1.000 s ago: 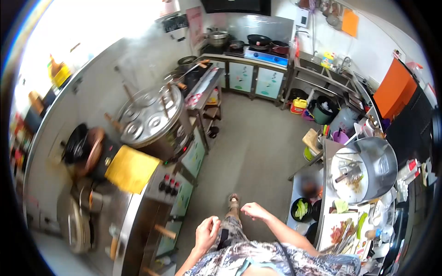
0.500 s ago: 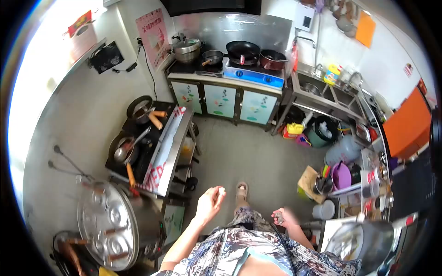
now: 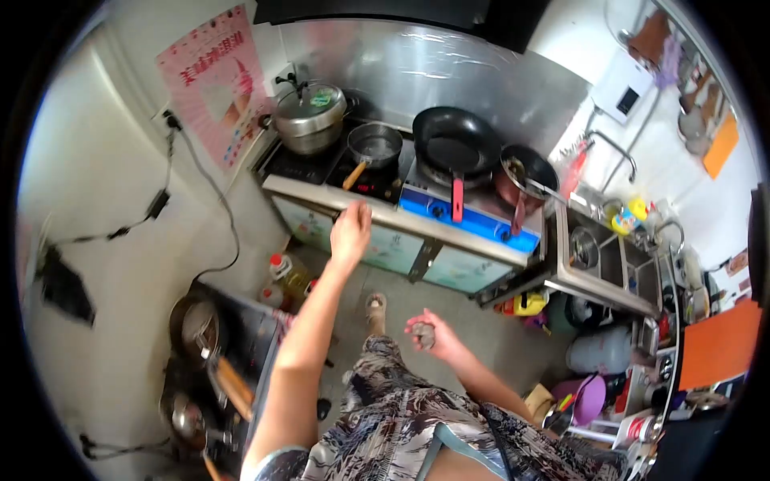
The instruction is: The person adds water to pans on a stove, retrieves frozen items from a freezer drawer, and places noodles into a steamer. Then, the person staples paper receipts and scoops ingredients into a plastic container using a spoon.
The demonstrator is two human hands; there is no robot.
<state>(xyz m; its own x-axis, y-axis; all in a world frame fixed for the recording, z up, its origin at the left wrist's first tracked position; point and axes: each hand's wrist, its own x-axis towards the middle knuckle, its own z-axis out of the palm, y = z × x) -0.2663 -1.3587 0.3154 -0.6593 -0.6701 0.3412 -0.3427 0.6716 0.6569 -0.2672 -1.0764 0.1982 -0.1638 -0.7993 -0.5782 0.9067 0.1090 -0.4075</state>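
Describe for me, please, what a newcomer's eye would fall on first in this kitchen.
Probably the black frying pan with its red handle, on the blue-fronted stove ahead. Next might come the person's left hand, stretched out in front of the counter, and the right hand, curled around a greyish item. The pink poster on the left wall and the orange panel at far right also stand out.

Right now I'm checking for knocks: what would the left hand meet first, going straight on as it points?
Probably the wooden handle of the small pan, just past the left hand; depth is unclear, so the counter's front edge might come first.
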